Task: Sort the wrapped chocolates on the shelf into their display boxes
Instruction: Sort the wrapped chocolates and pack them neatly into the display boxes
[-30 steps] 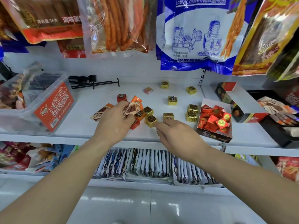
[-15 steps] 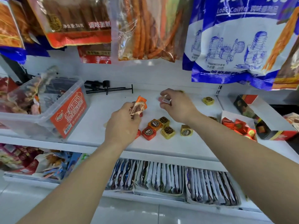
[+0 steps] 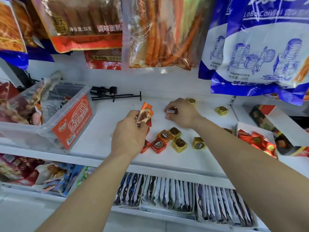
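Note:
My left hand [image 3: 128, 133] grips a bunch of orange-and-brown flat wrapped chocolates [image 3: 145, 114] above the white shelf [image 3: 103, 131]. My right hand [image 3: 183, 113] is further back, fingers pinched on a small pinkish wrapped chocolate [image 3: 170, 111]. Between the hands and the shelf's front edge lies a cluster of square chocolates: red [image 3: 158, 145], orange [image 3: 164, 135] and gold [image 3: 179, 144]. More gold ones lie at the back right [image 3: 221, 110]. A white display box [image 3: 240, 126] at the right holds red wrapped chocolates [image 3: 255, 139].
A clear plastic tub [image 3: 50, 121] with a red label stands at the left of the shelf. Black metal hooks [image 3: 115, 95] lie at the back. Snack bags [image 3: 160, 30] hang low overhead. A dark display box [image 3: 274, 124] sits at the far right.
My right hand moved from the shelf's front edge to the back and picked up the pinkish chocolate. My left hand lifted its bunch of flat chocolates slightly. The view shifted left.

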`<state>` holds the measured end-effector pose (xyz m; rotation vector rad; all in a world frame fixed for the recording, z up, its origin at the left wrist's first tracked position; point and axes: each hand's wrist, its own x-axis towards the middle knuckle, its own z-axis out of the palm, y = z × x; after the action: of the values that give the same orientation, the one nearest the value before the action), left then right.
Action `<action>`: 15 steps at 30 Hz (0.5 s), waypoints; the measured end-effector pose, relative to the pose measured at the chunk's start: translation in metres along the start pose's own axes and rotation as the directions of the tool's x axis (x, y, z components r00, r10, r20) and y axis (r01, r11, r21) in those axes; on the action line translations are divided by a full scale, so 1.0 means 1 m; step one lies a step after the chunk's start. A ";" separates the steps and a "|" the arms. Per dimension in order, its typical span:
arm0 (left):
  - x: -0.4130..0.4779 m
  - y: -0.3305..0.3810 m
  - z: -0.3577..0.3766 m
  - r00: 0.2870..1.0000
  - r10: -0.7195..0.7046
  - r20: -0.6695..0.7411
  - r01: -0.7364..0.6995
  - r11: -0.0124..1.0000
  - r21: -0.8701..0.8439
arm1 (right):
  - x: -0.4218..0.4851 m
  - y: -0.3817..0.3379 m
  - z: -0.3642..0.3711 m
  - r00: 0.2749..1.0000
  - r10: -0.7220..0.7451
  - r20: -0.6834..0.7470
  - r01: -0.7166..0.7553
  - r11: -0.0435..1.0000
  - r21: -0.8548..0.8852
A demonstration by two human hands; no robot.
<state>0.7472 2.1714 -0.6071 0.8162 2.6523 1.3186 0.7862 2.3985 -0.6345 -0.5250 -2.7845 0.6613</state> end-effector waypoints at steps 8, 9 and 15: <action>-0.009 0.012 -0.001 0.998 0.061 0.021 -0.061 0.998 0.007 | -0.021 -0.014 -0.011 1.000 0.008 -0.020 -0.007 0.998 0.066; -0.011 0.015 -0.001 0.997 0.075 0.022 -0.076 0.997 0.019 | -0.029 -0.019 -0.016 0.999 0.011 -0.052 -0.006 0.996 0.090; -0.041 0.055 0.021 0.951 0.240 0.196 -0.243 0.970 -0.011 | -0.141 -0.015 -0.079 0.981 0.027 -0.190 -0.009 0.995 0.097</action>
<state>0.8120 2.1932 -0.5854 1.2377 2.4719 1.1943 0.9338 2.3611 -0.5783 -0.5631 -2.5579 0.7051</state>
